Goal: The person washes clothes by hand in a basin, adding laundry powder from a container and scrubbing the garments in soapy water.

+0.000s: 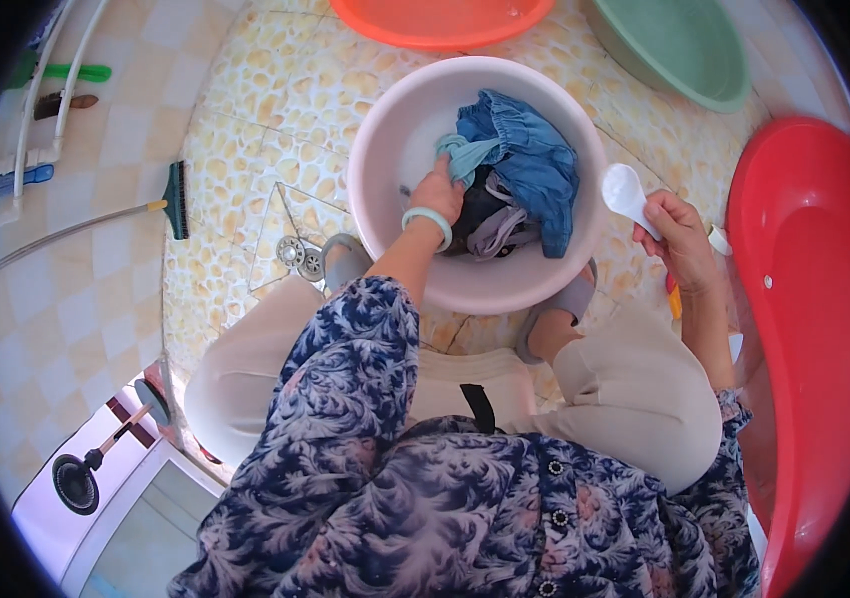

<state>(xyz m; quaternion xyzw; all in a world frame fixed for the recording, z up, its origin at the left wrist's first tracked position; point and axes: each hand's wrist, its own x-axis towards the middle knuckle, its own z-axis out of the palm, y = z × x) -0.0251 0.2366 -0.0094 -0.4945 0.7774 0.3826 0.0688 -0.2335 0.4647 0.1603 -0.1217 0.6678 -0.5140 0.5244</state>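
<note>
A pale pink-white basin [385,130] stands on the floor between my feet with a few clothes in it. My left hand [436,196] reaches inside, its fingers closed on a light teal cloth [470,154]. Beside that cloth lies a blue denim garment [535,164], and under it are grey-purple and black pieces [500,227]. Right of the basin's rim, my right hand [679,234] grips the handle of a white scoop [625,191], held up in the air. White powder seems to fill the scoop's bowl.
An orange basin [445,35] and a green basin [679,60] sit beyond. A long red tub [814,299] runs along the right. Floor drains [300,255] lie left of my foot, near a squeegee [177,201] against the tiled wall. Brushes [64,105] hang by white pipes [66,90].
</note>
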